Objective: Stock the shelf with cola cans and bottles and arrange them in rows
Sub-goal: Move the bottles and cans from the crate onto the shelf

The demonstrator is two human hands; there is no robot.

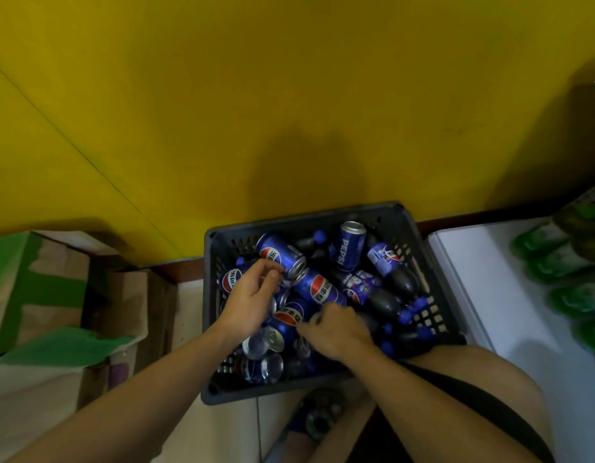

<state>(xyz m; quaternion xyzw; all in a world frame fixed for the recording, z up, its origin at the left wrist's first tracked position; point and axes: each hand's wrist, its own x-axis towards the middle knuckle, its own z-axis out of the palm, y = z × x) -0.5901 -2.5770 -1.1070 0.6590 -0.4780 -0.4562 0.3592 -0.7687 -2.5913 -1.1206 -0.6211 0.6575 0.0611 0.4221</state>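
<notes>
Left hand loosely curled above cans in crate, gripping nothing; right hand curled among cans, grip unclear; bottles right.

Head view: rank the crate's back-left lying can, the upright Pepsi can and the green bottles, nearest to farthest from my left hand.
1. Lying can, just beyond the left hand.
2. Upright Pepsi can, farther back, right.
3. Green bottles, far right.

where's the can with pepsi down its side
In the head view, the can sits near the far wall of the dark crate, right of centre, between a lying can and a bottle.
</notes>
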